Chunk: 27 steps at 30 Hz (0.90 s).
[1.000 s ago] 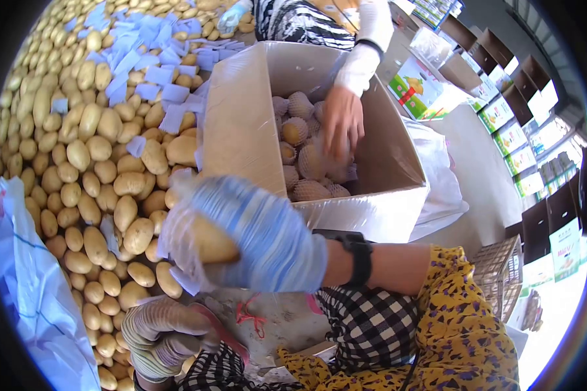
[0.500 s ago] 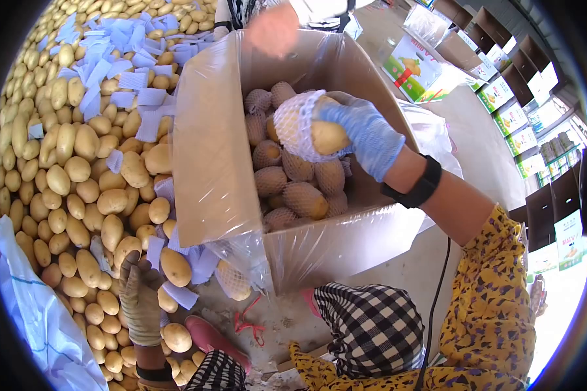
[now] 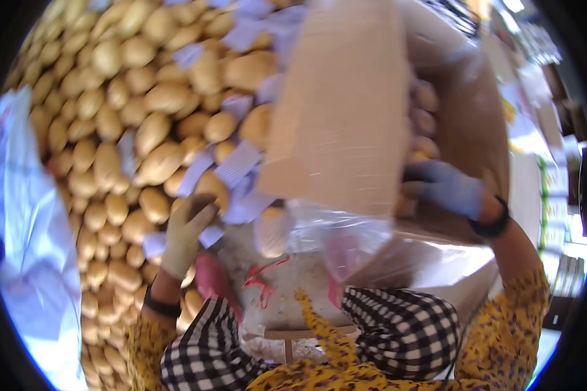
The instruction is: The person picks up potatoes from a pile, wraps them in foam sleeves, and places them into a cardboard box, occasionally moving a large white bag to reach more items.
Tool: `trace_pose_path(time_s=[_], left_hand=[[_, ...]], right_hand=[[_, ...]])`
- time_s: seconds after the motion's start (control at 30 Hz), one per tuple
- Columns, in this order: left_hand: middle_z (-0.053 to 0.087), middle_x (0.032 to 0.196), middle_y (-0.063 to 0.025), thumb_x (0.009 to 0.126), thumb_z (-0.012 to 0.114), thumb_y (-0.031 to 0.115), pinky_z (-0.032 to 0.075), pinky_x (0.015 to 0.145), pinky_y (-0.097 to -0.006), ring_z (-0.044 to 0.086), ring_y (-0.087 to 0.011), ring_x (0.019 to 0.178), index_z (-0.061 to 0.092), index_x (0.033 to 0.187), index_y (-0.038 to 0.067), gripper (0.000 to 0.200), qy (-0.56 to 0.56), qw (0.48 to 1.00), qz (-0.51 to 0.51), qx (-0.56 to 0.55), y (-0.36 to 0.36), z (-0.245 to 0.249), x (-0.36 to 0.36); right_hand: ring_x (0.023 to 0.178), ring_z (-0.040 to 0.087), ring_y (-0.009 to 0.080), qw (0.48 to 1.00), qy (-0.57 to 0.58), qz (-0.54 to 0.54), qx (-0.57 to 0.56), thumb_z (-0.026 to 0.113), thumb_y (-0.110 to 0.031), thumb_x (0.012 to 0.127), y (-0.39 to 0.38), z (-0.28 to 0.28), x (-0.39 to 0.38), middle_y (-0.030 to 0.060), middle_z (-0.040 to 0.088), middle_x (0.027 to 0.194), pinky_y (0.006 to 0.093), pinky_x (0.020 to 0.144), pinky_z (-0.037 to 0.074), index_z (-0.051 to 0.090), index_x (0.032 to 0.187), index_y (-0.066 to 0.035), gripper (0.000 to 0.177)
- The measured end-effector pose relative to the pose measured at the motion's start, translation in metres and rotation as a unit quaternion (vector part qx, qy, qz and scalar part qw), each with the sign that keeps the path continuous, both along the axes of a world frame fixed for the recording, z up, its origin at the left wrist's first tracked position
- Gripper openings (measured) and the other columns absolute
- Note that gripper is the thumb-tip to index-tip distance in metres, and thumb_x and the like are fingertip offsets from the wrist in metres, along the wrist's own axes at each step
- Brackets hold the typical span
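My right hand [image 3: 445, 189], in a blue glove, is down inside the cardboard box [image 3: 336, 111] at its near corner. Its blurred fingers curl round a yellowish potato [image 3: 408, 190], partly hidden by the box flap. Beyond it, several potatoes in foam nets [image 3: 425, 124] line the box. My left hand [image 3: 188, 234], in a pale glove with dark fingertips, is over the heap's near edge, fingers apart and slightly bent. Right by those fingertips lies a bare potato [image 3: 213, 188], and a lilac foam sleeve [image 3: 210, 236] is beside the thumb.
A large heap of loose potatoes [image 3: 166, 98] fills the left, with lilac foam sleeves [image 3: 238, 171] scattered on it. A netted potato [image 3: 271, 232] rests below the box flap. Clear plastic liner [image 3: 332, 218] hangs over the box edge. A white-blue sack [image 3: 23, 234] stands far left.
The view has swung left and down. My right hand has lowered the potato from above the box to its near corner. The left fingers have bent towards a potato. The other person's hand has left view.
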State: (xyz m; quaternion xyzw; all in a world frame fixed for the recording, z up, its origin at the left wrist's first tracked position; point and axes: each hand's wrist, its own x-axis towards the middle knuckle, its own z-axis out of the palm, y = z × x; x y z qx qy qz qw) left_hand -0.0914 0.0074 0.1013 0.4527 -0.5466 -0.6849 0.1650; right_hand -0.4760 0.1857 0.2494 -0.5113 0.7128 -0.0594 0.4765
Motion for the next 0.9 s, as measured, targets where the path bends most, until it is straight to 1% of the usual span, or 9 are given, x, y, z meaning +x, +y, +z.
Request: trace_pose_path(time_s=[0.13, 0.17, 0.3, 0.4, 0.43, 0.5, 0.57, 0.67, 0.9], left_hand=[[0.065, 0.096, -0.0113, 0.082, 0.067, 0.012, 0.050, 0.078, -0.0305, 0.063, -0.0186, 0.085, 0.062, 0.109, 0.003, 0.029, -0.139, 0.949, 0.014, -0.281, -0.013, -0.025, 0.008], [0.064, 0.093, -0.0128, 0.078, 0.070, 0.014, 0.051, 0.076, -0.0341, 0.064, -0.0249, 0.083, 0.062, 0.109, 0.005, 0.034, -0.234, 0.903, -0.018, -0.359, -0.019, -0.019, 0.004], [0.063, 0.105, -0.0137, 0.076, 0.071, 0.020, 0.051, 0.080, -0.0439, 0.062, -0.0334, 0.094, 0.057, 0.120, 0.011, 0.048, -0.329, 0.724, -0.038, -0.605, -0.047, -0.042, -0.007], [0.063, 0.105, -0.0125, 0.076, 0.070, 0.020, 0.051, 0.080, -0.0448, 0.062, -0.0342, 0.095, 0.058, 0.122, 0.011, 0.048, -0.439, 0.752, -0.188, -0.454, -0.072, -0.071, -0.004], [0.065, 0.106, -0.0100, 0.082, 0.067, 0.017, 0.052, 0.079, -0.0380, 0.064, -0.0255, 0.093, 0.057, 0.123, 0.007, 0.044, -0.457, 0.750, -0.180, -0.443, -0.069, -0.067, -0.002], [0.067, 0.105, -0.0119, 0.086, 0.065, 0.017, 0.053, 0.078, -0.0370, 0.066, -0.0244, 0.094, 0.060, 0.117, 0.007, 0.033, -0.239, 0.912, -0.067, -0.327, -0.046, -0.048, -0.001], [0.067, 0.105, -0.0110, 0.090, 0.062, 0.018, 0.053, 0.079, -0.0348, 0.065, -0.0210, 0.096, 0.062, 0.116, 0.006, 0.029, -0.008, 0.982, -0.062, -0.178, -0.013, -0.012, 0.001], [0.066, 0.103, -0.0058, 0.095, 0.058, 0.019, 0.051, 0.080, -0.0302, 0.062, -0.0140, 0.095, 0.057, 0.126, 0.003, 0.035, 0.193, 0.958, -0.187, -0.100, 0.038, 0.078, -0.019], [0.062, 0.112, -0.0019, 0.097, 0.057, 0.025, 0.045, 0.088, -0.0256, 0.055, -0.0092, 0.102, 0.049, 0.135, 0.004, 0.045, 0.302, 0.938, -0.167, 0.028, 0.061, 0.107, -0.012]], right_hand=[[0.089, 0.063, 0.0147, 0.964, -0.008, -0.196, -0.178, 0.051, -0.014, 0.094, 0.000, 0.034, 0.026, 0.0102, 0.068, 0.097, 0.0274, 0.079, 0.051, 0.062, 0.113, 0.002, 0.027], [0.088, 0.063, 0.0138, 0.938, -0.006, -0.273, -0.214, 0.051, -0.013, 0.094, -0.001, 0.042, 0.037, 0.0098, 0.068, 0.095, 0.0272, 0.078, 0.051, 0.062, 0.111, 0.001, 0.025], [0.083, 0.062, 0.0144, 0.877, 0.104, -0.274, -0.382, 0.049, -0.017, 0.095, -0.006, 0.061, 0.076, 0.0098, 0.067, 0.093, 0.0291, 0.079, 0.050, 0.060, 0.111, 0.003, 0.028], [0.087, 0.063, 0.0158, 0.885, 0.098, -0.197, -0.410, 0.053, -0.012, 0.092, -0.003, 0.075, 0.110, 0.0094, 0.067, 0.093, 0.0297, 0.078, 0.050, 0.065, 0.106, 0.002, 0.023], [0.089, 0.064, 0.0187, 0.896, 0.114, -0.163, -0.397, 0.058, -0.011, 0.088, -0.002, 0.077, 0.120, 0.0110, 0.068, 0.095, 0.0315, 0.079, 0.050, 0.067, 0.101, 0.002, 0.020], [0.089, 0.064, 0.0247, 0.905, 0.146, -0.034, -0.398, 0.065, -0.011, 0.083, -0.004, 0.077, 0.133, 0.0140, 0.067, 0.100, 0.0338, 0.080, 0.051, 0.068, 0.101, 0.000, 0.022], [0.091, 0.064, 0.0274, 0.896, 0.166, 0.055, -0.409, 0.068, -0.014, 0.080, -0.012, 0.069, 0.152, 0.0141, 0.065, 0.107, 0.0355, 0.080, 0.051, 0.067, 0.106, -0.002, 0.029], [0.095, 0.063, 0.0303, 0.856, 0.200, 0.152, -0.452, 0.070, -0.017, 0.078, -0.027, 0.052, 0.176, 0.0131, 0.063, 0.110, 0.0382, 0.079, 0.051, 0.065, 0.111, -0.004, 0.036], [0.086, 0.051, 0.0244, 0.759, 0.395, 0.267, -0.443, 0.073, -0.022, 0.073, -0.024, 0.054, 0.210, 0.0043, 0.054, 0.084, 0.0431, 0.090, 0.040, 0.062, 0.116, -0.007, 0.047]])
